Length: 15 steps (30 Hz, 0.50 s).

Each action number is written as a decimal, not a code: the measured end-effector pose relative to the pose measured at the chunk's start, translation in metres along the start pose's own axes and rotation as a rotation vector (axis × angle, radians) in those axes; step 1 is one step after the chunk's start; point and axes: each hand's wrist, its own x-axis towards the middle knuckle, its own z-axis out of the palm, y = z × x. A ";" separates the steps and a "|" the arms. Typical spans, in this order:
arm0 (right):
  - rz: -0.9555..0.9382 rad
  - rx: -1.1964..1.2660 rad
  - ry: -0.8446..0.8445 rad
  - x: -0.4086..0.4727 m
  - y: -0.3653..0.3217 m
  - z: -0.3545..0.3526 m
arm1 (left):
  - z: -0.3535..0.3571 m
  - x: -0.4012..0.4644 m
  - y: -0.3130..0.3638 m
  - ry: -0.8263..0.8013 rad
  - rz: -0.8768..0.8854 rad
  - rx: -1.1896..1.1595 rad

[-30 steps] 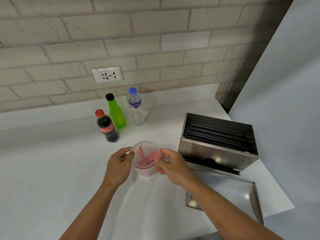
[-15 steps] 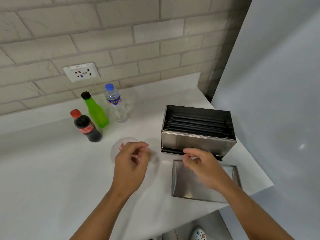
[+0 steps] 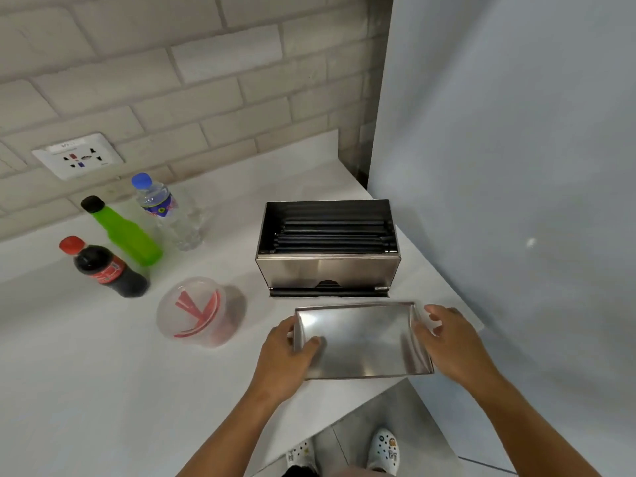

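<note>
A shallow steel lid [image 3: 361, 342] lies upside down on the white counter [image 3: 103, 366], just in front of an open steel dispenser box [image 3: 327, 270] full of black straws. My left hand [image 3: 285, 356] grips the lid's left rim, thumb inside. My right hand [image 3: 447, 339] is at the lid's right rim with fingers curved against it. A clear plastic tub [image 3: 194, 313] with red straws stands alone to the left.
A cola bottle [image 3: 106, 268], a green bottle [image 3: 125, 232] and a water bottle [image 3: 168, 213] stand near the brick wall, under a wall socket [image 3: 77, 160]. A grey wall [image 3: 516, 201] bounds the right. The counter edge runs close under the lid; floor and shoes show below.
Both hands left the plastic tub, which now stands on the counter, and moved right onto the steel lid. The view has shifted right and down.
</note>
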 end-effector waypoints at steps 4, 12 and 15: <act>-0.009 -0.074 -0.060 -0.001 0.001 0.004 | 0.008 -0.002 0.000 0.033 -0.037 -0.024; -0.025 -0.116 -0.072 0.002 -0.013 0.003 | -0.005 -0.017 0.014 0.148 0.028 -0.100; -0.020 -0.047 -0.143 0.007 -0.009 -0.004 | -0.021 -0.026 0.024 0.233 0.074 -0.135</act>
